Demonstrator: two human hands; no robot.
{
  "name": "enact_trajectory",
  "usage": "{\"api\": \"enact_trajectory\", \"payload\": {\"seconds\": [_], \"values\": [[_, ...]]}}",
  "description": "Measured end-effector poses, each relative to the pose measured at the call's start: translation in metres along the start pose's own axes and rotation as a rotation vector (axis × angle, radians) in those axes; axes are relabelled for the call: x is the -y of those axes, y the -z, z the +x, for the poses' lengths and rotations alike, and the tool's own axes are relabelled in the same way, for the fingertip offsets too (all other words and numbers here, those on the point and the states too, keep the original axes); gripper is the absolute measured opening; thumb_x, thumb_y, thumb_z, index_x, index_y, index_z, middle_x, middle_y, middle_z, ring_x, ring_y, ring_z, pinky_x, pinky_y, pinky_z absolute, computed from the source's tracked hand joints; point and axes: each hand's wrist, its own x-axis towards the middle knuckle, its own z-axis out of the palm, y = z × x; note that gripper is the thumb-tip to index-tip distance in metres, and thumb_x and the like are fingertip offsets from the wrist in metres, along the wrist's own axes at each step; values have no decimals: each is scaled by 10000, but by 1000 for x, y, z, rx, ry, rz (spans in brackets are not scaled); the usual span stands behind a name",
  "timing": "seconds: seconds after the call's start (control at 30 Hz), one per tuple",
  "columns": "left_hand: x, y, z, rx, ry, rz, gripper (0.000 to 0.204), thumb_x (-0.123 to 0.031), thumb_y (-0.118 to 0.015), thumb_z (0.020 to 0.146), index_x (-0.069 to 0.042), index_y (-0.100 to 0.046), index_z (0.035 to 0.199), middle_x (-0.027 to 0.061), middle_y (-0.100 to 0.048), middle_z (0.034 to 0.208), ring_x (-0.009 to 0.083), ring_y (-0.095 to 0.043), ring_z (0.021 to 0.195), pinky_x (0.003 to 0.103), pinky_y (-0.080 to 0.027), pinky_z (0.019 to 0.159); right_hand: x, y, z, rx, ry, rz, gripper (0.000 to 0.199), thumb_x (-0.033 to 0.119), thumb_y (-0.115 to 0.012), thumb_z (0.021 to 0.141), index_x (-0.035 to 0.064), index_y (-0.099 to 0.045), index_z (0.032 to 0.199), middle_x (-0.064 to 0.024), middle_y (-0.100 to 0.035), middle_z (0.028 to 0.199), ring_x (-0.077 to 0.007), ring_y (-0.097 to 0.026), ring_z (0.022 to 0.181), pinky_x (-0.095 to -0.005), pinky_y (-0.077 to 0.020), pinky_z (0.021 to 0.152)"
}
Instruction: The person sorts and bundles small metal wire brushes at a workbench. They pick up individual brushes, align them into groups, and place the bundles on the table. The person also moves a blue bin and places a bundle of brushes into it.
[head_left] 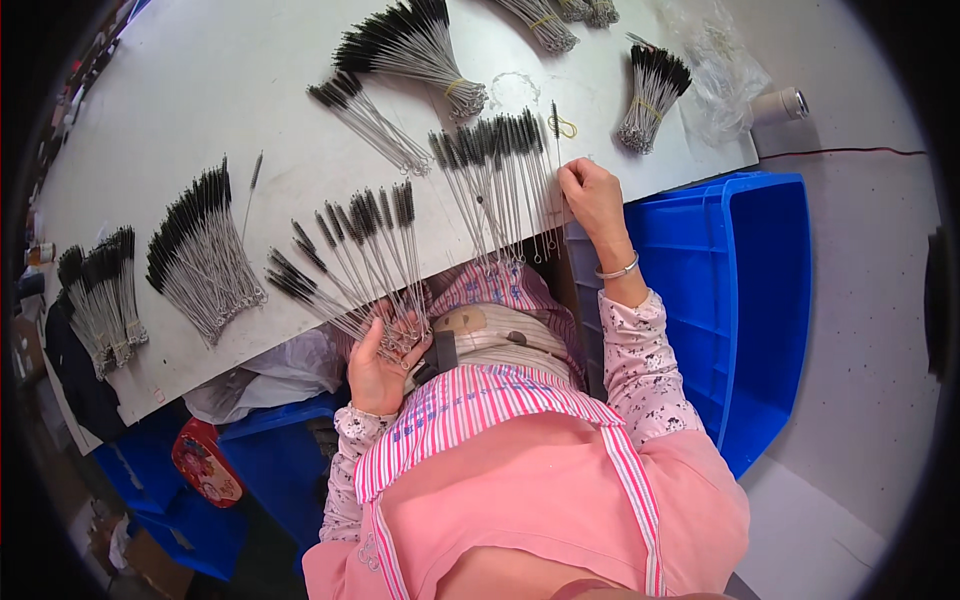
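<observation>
My right hand (pixel 594 198) is closed, fingertips pinching a single thin wire brush (pixel 556 122) whose black bristle tip points away from me. Left of it, a spread row of similar brushes (pixel 495 160) lies with ring ends toward the table's near edge. My left hand (pixel 376 378), palm up at that edge, has thumb and fingers around the looped wire ends of a fanned bunch of brushes (pixel 385 240). Their black bristles rest on the white table (pixel 300 110). Some fingers of this hand are hidden behind the wires.
More brush bundles lie at the left (pixel 205 255), far middle (pixel 420 50) and far right (pixel 652 100). A yellow rubber band (pixel 566 128) is near my right hand. A blue bin (pixel 725 300) stands at the right. Clear plastic bags (pixel 715 75) lie by the far right corner.
</observation>
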Motion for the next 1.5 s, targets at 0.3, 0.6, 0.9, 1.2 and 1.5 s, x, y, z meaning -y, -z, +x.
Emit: {"api": "enact_trajectory", "payload": {"seconds": [0.3,0.6,0.9,1.2,1.5], "values": [[-1,-9,-3,-56,-20,-19,287,-238,-430,938,-105,-483,1187,124,-602,1037,275,-590,976,481,-452,891,-4,5,14,-26,66,-170,172,217,-566,791,64,-644,787,-163,-624,679,-334,-618,648,-393,-491,607],[-1,-8,-3,-34,-20,-17,302,-243,-430,937,-97,-474,1198,128,-593,1058,276,-584,992,477,-450,897,-8,1,49,-145,129,-239,151,240,-590,795,113,-634,865,-124,-641,702,-320,-627,672,-404,-489,606],[-2,-9,0,-16,-12,-29,403,-263,-494,902,-92,-416,1258,162,-533,1146,288,-520,1085,493,-420,928,-8,-3,61,-307,189,-373,193,255,-563,820,83,-635,870,-155,-635,689,-341,-624,655,-431,-480,573],[-8,-14,-10,40,17,-39,365,-261,-475,919,-74,-422,1228,141,-566,1096,287,-585,1002,439,-482,865,111,-49,-90,585,4,473,305,253,-645,811,-26,-635,933,-93,-612,615,-100,-556,533,-241,-430,494],[-17,-23,-18,93,17,-4,333,-216,-452,934,-56,-421,1224,150,-573,1119,283,-587,1015,433,-492,861,122,-97,-116,605,-188,666,289,260,-660,798,-26,-621,796,-23,-566,581,-63,-495,505,-229,-391,452]]}}
